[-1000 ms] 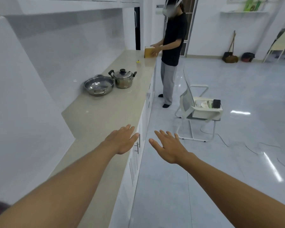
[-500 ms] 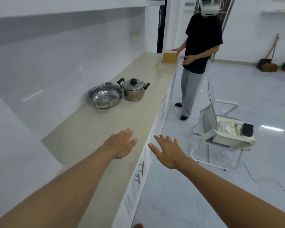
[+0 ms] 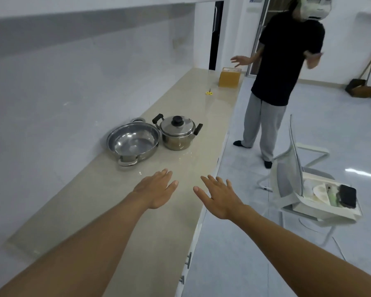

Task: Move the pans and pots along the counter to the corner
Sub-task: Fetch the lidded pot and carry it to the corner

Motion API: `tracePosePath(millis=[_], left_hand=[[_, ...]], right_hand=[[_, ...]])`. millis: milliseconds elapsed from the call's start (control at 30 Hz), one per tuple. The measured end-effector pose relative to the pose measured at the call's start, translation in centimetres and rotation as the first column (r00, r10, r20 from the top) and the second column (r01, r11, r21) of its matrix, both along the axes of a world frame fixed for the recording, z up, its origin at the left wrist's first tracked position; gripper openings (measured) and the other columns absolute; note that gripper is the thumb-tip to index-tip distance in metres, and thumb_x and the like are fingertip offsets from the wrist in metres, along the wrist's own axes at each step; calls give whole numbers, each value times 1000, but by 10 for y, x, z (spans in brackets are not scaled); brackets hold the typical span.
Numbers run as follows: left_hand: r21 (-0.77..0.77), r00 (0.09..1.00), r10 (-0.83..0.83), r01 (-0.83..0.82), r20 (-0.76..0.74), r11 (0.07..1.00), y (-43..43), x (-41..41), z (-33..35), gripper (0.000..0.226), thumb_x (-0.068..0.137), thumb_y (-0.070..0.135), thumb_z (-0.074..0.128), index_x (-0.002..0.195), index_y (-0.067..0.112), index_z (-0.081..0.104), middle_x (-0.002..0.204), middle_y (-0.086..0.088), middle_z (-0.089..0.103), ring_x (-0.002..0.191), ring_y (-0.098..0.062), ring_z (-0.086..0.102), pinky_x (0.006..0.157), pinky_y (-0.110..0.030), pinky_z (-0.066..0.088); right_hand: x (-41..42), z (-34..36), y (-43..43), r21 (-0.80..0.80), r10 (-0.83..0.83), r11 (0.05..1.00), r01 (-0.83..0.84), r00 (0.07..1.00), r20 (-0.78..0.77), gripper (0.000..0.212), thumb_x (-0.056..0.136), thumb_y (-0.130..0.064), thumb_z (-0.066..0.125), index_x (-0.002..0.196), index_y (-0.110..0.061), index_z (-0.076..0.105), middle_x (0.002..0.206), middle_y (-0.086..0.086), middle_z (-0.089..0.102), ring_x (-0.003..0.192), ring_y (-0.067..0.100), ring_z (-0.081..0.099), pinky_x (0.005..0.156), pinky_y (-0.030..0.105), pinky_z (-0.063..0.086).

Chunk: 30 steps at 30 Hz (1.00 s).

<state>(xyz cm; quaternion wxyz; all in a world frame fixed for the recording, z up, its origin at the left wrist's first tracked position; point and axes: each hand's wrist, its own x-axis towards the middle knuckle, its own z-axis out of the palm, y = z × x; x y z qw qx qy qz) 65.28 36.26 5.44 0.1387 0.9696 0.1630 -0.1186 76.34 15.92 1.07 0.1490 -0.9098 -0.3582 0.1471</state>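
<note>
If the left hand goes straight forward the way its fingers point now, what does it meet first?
Most likely the open steel pan, at its near handle. The left hand hovers open over bare counter; depth is uncertain.

This is a kitchen in a bare, white-tiled room. A long beige surface (image 3: 174, 189) runs over white drawers, with a steel pan (image 3: 133, 142) and lidded pot (image 3: 178, 133) standing on it.

Our left hand (image 3: 156, 188): arm stretched forward, palm down, fingers spread loosely, holding nothing. Our right hand (image 3: 220, 197): likewise extended beside it, palm down, fingers splayed, also empty.
</note>
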Motion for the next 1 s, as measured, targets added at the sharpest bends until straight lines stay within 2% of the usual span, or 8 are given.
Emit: tracePosePath(millis=[200,367,433,567,700,800,900,1000], left_hand=[[-32,995,98,-98,20,995,44,31,-8,63,103,52,19,157,20,17,165,2,12,150,-18,15,120,-40,17],[-41,984,174,-172,39,984,79,71,-9,51,102,51,23,134,14,41,149,-3,40,134,-25,40,108,-45,35],[-55,976,212,-209,51,976,90,96,-8,55,102,50,24,142,15,37,154,-5,36,140,-27,36,111,-45,32],[-98,959,267,-258,91,961,111,155,-5,57,103,49,26,149,18,32,157,-4,33,143,-26,32,113,-46,29],[-133,948,305,-292,89,947,129,212,-16,49,103,47,30,141,18,39,149,-1,41,137,-26,40,109,-47,35],[-146,934,347,-333,83,931,137,243,-31,53,102,47,33,148,19,33,153,0,37,139,-24,36,109,-43,31],[-152,934,351,-338,64,929,146,265,-47,49,102,46,36,144,21,36,147,1,41,134,-25,41,107,-43,34],[-164,934,352,-339,62,926,157,281,-57,33,101,41,41,127,21,46,131,2,49,122,-24,48,102,-46,41]], right_hand=[[48,0,46,-15,65,998,-66,998,-12,85,91,-78,8,159,-27,20,167,6,18,155,30,11,123,55,-1],[104,-2,83,6,110,994,-110,993,-28,78,97,-71,14,160,-25,19,167,7,18,155,29,11,124,53,1],[130,-5,96,41,112,993,-110,992,-51,77,98,-69,17,160,-23,19,167,7,18,155,28,11,124,52,3],[189,-14,126,117,71,991,-59,992,-108,74,101,-62,26,160,-17,17,167,12,16,155,27,11,125,50,7],[244,-27,158,233,-25,970,72,979,-202,74,101,-54,40,158,-12,17,164,17,21,151,32,20,122,50,21],[274,-36,185,334,-125,906,262,917,-378,71,99,-45,52,153,-10,22,153,15,36,135,35,45,109,48,40],[298,-44,207,291,-241,842,454,800,-549,64,98,-36,55,146,-9,22,128,15,58,114,36,60,94,46,51],[317,-55,219,262,-301,825,501,782,-545,44,98,-25,54,131,-8,31,95,7,60,92,33,64,75,41,50]])
